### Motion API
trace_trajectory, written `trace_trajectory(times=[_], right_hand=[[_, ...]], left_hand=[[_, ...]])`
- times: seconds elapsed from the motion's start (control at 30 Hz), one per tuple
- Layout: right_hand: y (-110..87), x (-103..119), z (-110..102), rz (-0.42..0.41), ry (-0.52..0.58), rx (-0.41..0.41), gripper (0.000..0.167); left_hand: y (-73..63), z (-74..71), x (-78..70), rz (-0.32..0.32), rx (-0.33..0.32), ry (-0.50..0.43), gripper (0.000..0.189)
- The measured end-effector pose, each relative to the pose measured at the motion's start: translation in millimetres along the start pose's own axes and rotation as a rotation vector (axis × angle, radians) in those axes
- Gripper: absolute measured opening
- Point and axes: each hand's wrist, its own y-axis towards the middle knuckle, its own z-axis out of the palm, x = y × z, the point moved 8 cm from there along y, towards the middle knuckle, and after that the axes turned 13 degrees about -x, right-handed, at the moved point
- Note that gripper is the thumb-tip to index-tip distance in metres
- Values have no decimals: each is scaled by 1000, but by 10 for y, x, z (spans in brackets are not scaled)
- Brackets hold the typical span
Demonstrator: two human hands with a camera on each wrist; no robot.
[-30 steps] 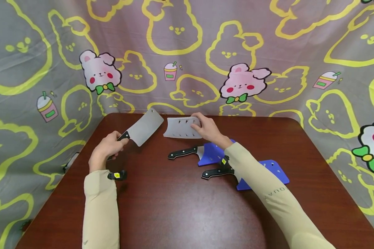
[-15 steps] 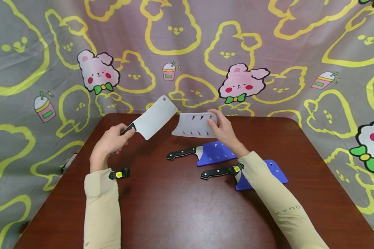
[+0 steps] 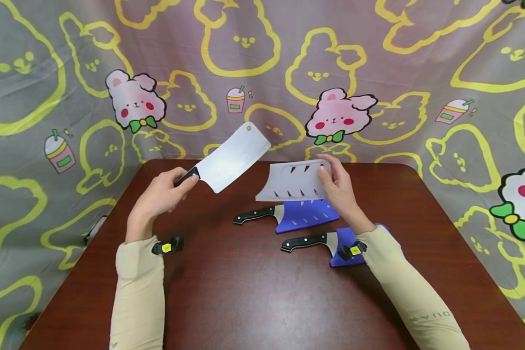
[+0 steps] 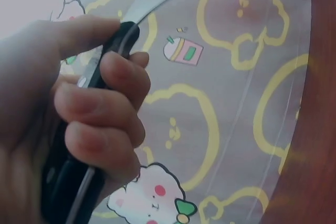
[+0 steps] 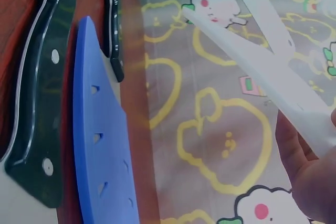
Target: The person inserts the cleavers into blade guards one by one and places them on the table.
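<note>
My left hand (image 3: 157, 197) grips the black handle of a cleaver (image 3: 234, 158), its bare blade raised and slanting up to the right. In the left wrist view, the fingers curl round the riveted handle (image 4: 68, 182). Pinched at its right end by my right hand (image 3: 341, 187), a white slotted blade guard (image 3: 286, 183) is held above the table, its curved end facing left. Blade and guard are apart in the head view. The right wrist view catches the white guard (image 5: 262, 72) nearly edge-on, with part of the cleaver blade beyond it.
Two more cleavers with black handles lie on the brown table (image 3: 227, 291), their blades in blue guards. The farther blue guard (image 3: 304, 218) is partly behind the white one; my right forearm covers part of the nearer blue guard (image 3: 345, 250). A patterned curtain (image 3: 262, 73) surrounds the table.
The cleaver has risen and moved right in my left hand. My right hand has carried the white guard to the right, over the farther blue-guarded cleaver as seen from the head.
</note>
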Motion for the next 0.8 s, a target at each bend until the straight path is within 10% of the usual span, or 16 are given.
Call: trace_trajectory(times=[0.37,0.8], right_hand=[[8,-244,-428,43,172,-177,34],[46,-15,-742,29,483,-285,30]], left_hand=[[-42,-17,-132,99,32,7,39],[-158,-91,-255,172,16,-46,35]])
